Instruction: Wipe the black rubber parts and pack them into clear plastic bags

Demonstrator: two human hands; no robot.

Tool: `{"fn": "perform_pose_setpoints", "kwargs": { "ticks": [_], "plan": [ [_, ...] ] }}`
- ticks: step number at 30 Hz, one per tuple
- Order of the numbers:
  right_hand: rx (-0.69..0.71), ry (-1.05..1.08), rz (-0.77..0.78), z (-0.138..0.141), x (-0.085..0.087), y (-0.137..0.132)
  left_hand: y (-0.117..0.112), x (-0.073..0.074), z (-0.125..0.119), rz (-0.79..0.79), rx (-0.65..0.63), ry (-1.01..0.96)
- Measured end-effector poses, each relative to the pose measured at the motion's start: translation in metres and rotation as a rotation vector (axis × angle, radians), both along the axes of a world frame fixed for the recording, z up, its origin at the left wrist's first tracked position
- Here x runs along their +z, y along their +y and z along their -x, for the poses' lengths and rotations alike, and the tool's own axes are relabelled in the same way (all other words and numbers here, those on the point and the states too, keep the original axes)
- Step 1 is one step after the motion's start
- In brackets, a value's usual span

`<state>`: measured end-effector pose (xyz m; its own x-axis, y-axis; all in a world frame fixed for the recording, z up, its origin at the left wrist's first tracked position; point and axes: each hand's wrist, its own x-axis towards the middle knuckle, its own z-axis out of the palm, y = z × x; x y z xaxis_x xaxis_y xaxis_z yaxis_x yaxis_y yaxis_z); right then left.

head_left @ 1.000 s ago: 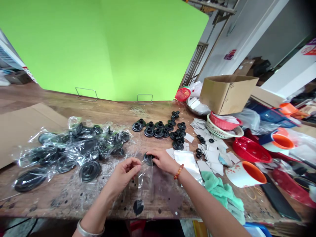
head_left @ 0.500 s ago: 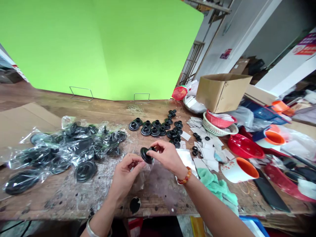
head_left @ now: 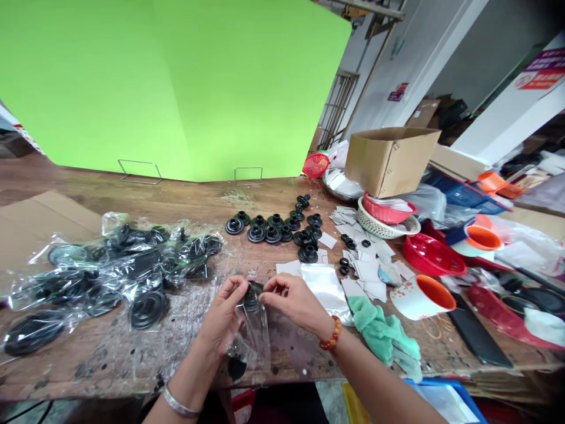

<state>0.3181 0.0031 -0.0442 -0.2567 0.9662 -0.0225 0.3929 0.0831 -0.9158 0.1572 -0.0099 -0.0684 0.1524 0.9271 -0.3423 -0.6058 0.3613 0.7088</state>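
Note:
A clear plastic bag (head_left: 256,344) hangs from my left hand (head_left: 224,315), its edge pinched between thumb and fingers. In the top of this bag sits a black round stepped part (head_left: 252,299), partly hidden by the plastic and my fingers. On the other side, my right hand (head_left: 296,298) has its fingertips closed at the bag's mouth beside the part. Just beyond my hands stand rows of similar black parts (head_left: 272,234). A stack of clear bags (head_left: 324,288) lies to the right of my right hand, next to white paper cards (head_left: 289,268).
Bagged black parts (head_left: 145,265) are heaped on the left. To the right are small black rings (head_left: 344,266), a green cloth (head_left: 384,333), an orange-lined white container (head_left: 422,297), baskets (head_left: 388,221) and a cardboard box (head_left: 391,162). A green panel (head_left: 176,88) stands behind.
The black part has gone down from my right fingers into the bag held by my left hand. My right hand has turned and lowered to the bag's mouth.

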Motion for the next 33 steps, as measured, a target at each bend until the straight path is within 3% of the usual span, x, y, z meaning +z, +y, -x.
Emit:
{"fn": "perform_pose_setpoints", "kwargs": {
  "ticks": [4, 8, 13, 15, 19, 22, 26, 28, 31, 33],
  "plan": [
    [0.031, 0.073, -0.005, -0.003, -0.012, 0.002, 0.001, -0.004, -0.004, -0.036, 0.017, -0.013],
    [0.078, 0.297, 0.152, -0.008, -0.016, 0.009, 0.002, -0.010, 0.001, -0.096, -0.005, 0.008],
    [0.367, 0.388, 0.228, -0.019, -0.003, 0.010, 0.001, -0.005, 0.016, -0.216, -0.132, 0.116],
    [0.419, 0.342, 0.182, -0.019, 0.001, 0.009, 0.002, -0.002, 0.018, -0.248, -0.089, 0.168],
    [0.249, 0.212, 0.014, -0.013, 0.004, 0.010, 0.004, -0.005, 0.013, -0.100, -0.006, 0.093],
    [0.256, 0.272, 0.110, -0.010, 0.000, 0.013, 0.003, -0.013, 0.008, -0.002, -0.047, -0.018],
    [0.362, 0.409, 0.252, -0.013, -0.006, 0.014, -0.001, -0.019, 0.006, -0.024, -0.014, -0.037],
    [0.354, 0.357, 0.190, -0.013, -0.005, 0.011, -0.001, -0.017, 0.008, -0.040, -0.010, -0.033],
    [0.233, 0.199, 0.000, -0.009, 0.000, 0.003, 0.000, -0.011, 0.009, -0.037, -0.028, -0.010],
    [0.157, 0.235, -0.006, -0.003, 0.000, -0.001, 0.001, -0.009, 0.008, -0.013, -0.013, -0.037]
  ]
}}
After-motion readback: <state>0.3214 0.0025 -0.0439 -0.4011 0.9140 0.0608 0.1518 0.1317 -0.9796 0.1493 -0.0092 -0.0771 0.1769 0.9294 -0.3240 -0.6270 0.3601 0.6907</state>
